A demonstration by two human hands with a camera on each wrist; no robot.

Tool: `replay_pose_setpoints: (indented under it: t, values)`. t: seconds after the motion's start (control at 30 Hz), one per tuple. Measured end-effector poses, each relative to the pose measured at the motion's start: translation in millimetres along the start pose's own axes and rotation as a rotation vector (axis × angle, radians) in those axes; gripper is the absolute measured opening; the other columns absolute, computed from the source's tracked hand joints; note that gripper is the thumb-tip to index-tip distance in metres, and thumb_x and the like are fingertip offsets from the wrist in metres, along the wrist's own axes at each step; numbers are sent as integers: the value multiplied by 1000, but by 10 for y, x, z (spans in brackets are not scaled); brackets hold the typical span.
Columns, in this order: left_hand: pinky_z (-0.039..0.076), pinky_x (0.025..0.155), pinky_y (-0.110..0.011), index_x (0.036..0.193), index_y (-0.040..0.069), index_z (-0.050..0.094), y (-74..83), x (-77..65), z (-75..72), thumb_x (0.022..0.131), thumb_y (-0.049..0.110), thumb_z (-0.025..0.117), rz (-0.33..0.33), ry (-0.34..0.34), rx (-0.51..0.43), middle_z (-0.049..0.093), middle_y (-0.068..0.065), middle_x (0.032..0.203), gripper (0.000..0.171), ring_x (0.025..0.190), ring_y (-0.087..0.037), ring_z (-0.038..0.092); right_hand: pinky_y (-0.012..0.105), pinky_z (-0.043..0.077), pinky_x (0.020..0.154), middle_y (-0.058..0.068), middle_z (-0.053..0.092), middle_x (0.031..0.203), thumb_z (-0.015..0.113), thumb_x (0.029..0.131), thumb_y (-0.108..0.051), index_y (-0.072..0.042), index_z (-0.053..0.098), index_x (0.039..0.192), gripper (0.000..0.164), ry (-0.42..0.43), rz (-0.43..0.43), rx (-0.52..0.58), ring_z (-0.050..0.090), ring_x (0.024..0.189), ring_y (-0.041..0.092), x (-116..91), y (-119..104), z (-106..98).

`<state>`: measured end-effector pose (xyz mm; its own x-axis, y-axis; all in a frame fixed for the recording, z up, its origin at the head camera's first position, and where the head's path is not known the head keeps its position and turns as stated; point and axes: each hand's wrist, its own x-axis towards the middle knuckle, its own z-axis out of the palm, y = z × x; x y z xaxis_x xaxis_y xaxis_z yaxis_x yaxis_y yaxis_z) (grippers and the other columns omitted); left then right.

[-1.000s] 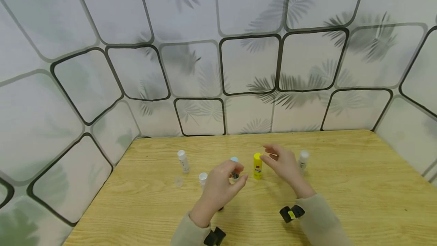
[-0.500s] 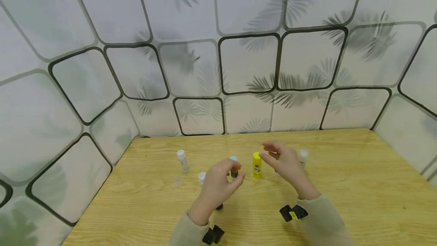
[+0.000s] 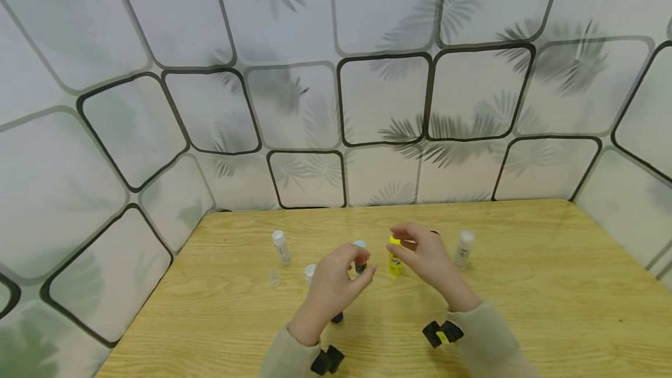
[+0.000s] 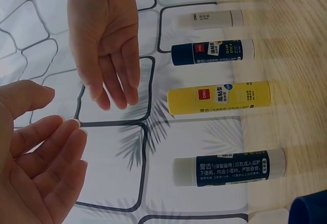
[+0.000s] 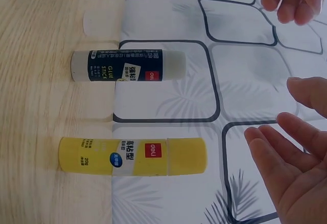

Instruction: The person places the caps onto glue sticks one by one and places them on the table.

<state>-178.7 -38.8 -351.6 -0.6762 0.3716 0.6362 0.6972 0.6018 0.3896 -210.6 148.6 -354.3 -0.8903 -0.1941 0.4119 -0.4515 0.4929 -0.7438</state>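
Observation:
A yellow glue stick [image 3: 395, 264] stands upright on the table. My right hand [image 3: 427, 258] hovers above it, thumb and fingers spread apart; in the right wrist view a gap shows between fingertips and yellow cap [image 5: 187, 156]. To its left stands a navy glue stick [image 4: 232, 170] with a pale, translucent top. My left hand [image 3: 336, 287] hangs in front of that one, its loosely bent fingers holding nothing. Another navy glue stick [image 4: 212, 52] and a white one [image 3: 464, 249] stand to the right of the yellow stick, the navy mostly hidden behind my right hand in the head view.
At the left stands a white glue stick [image 3: 282, 248], with a clear round piece [image 3: 274, 278] near its base. A white-topped item [image 3: 310, 273] is partly behind my left hand. Below that hand lies a dark cap [image 3: 337, 317]. A patterned backdrop [image 3: 383, 174] rises behind the table.
My right hand has moved left, from beside the yellow glue stick to over its cap, uncovering more of the white stick at right. The left hand has barely moved.

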Motion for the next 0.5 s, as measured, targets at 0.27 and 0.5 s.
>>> replay_pose_setpoints:
  t: [0.27,0.5]
  values:
    - [45,60,-19,86,6,62,0,4,5,78,14,67,3,-8,-7,59,-1,77,12,69,-14,56,35,47,79,13,59,100,66,79,-9,2,57,106,31,-29,3,2,57,94,26,-11,-14,57]
    - [45,58,-18,86,7,62,-1,0,-1,79,15,67,2,-15,3,59,-2,77,12,68,-9,54,35,47,79,13,59,101,66,79,-9,2,57,107,31,-29,-4,-6,57,94,26,-15,-33,58]
